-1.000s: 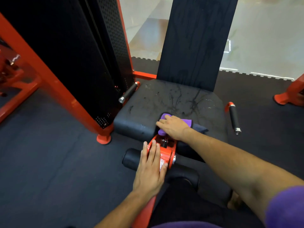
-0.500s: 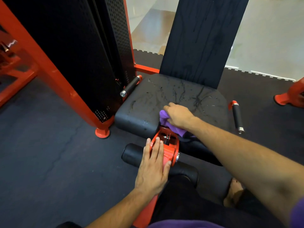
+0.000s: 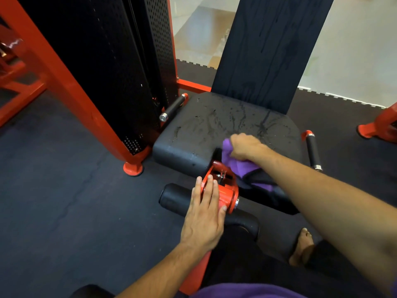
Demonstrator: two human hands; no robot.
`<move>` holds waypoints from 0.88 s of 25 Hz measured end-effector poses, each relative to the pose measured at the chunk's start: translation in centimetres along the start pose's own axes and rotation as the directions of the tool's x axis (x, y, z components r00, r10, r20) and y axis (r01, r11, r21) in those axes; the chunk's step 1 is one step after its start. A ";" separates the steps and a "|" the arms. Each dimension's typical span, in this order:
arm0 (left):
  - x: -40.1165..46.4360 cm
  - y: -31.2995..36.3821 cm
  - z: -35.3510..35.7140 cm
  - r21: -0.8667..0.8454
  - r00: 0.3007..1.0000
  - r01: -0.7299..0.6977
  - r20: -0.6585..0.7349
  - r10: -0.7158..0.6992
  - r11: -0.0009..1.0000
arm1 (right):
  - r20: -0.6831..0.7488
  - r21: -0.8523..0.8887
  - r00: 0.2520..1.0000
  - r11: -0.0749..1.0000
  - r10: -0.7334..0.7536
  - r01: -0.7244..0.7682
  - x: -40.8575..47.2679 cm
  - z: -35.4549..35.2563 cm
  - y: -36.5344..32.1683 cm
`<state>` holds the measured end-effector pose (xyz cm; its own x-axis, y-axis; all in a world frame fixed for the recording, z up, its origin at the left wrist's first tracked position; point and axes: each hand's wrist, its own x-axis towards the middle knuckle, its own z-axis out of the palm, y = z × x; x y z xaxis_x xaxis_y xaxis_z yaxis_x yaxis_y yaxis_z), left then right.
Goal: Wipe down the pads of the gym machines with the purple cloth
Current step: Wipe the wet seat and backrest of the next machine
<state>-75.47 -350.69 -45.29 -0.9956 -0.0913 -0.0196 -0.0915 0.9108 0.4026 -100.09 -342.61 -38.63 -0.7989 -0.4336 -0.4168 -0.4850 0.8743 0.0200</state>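
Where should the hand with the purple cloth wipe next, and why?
Probably forward across the seat pad. The right hand grips the purple cloth at the pad's near edge, and wet streaks show just beyond it. The left hand rests flat on the red bracket.

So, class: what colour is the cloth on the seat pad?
Purple cloth, gripped by the right hand; head view.
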 end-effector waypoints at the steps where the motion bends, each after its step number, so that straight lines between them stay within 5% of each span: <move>1: 0.0 0.0 0.0 -0.005 1.000 0.003 0.001 -0.003 1.000 | -0.044 0.122 0.998 0.992 0.046 -0.040 -0.2 0.1 0.1; 6: 0.0 0.1 -0.1 0.005 1.000 0.001 0.016 -0.002 1.000 | -0.026 0.417 0.987 0.899 0.159 -0.134 -1.5 2.1 -4.7; 13: 0.2 0.3 -0.2 0.000 1.000 -0.018 -0.011 0.018 1.000 | 0.142 0.395 0.980 0.916 -0.137 0.071 -2.4 1.7 -1.8; 16: -0.1 0.3 -0.2 0.004 1.000 -0.022 -0.015 0.022 1.000 | -0.099 0.398 0.980 0.896 -0.173 0.199 -2.3 -0.1 -0.4; 19: -0.1 0.2 -0.2 0.013 1.000 -0.021 -0.003 0.021 1.000 | -0.426 0.448 0.872 0.782 -0.241 0.434 -2.2 -0.7 -1.1; 22: -0.4 0.1 -0.4 0.025 1.000 -0.031 -0.001 0.031 0.999 | -0.409 0.047 0.664 0.713 -0.625 0.700 -1.0 0.2 -3.2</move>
<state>-75.10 -350.76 -44.88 -0.9979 -0.0639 -0.0061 -0.0614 0.9230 0.3798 -97.73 -344.95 -38.44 -0.3731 -0.9241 0.0824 -0.8880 0.3299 -0.3205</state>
